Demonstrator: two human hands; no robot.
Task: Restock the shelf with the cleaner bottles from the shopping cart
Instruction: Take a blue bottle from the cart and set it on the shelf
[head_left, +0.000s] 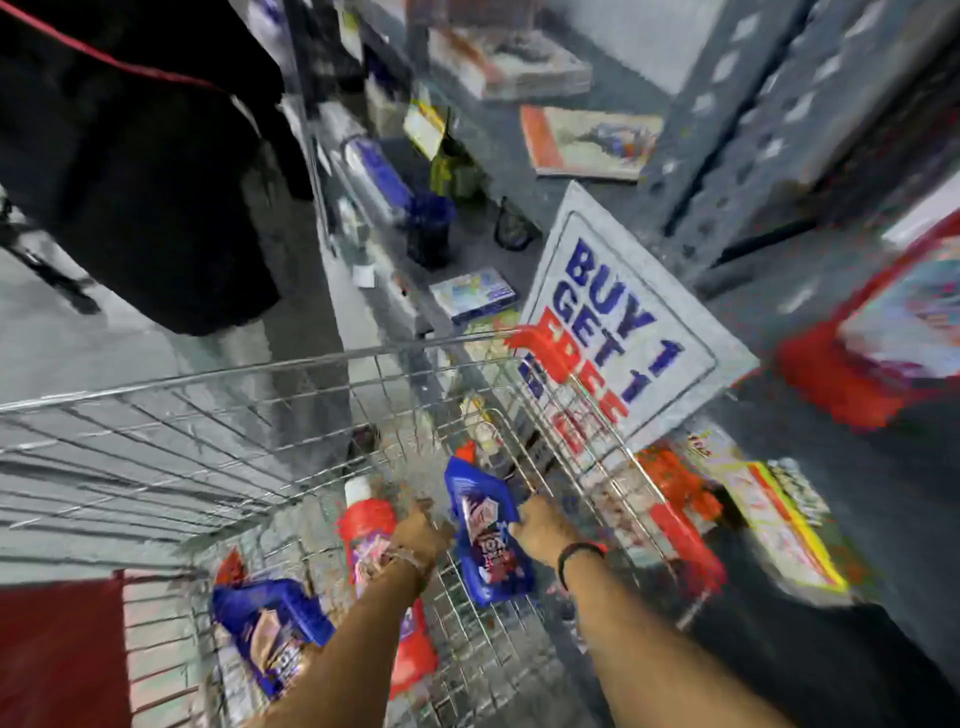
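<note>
The frame is blurred by motion. Both my arms reach down into the wire shopping cart (218, 395). My right hand (545, 530) grips the side of a blue cleaner bottle (485, 540) with a red cap, tilted in the middle of the cart. My left hand (421, 535) is at that bottle's left edge and over a red bottle (366, 525) with a white cap; whether it holds either one I cannot tell. Another blue bottle (270, 629) lies at the cart's near left. The grey metal shelf (467, 249) stands beyond the cart.
A white "BUY 1 GET 1 FREE" sign (618, 322) leans against the shelf right of the cart. Boxes and a dark blue container (431, 228) sit on the shelf. A person in black (135, 171) stands at the left. Red and yellow packs (779, 525) lie low right.
</note>
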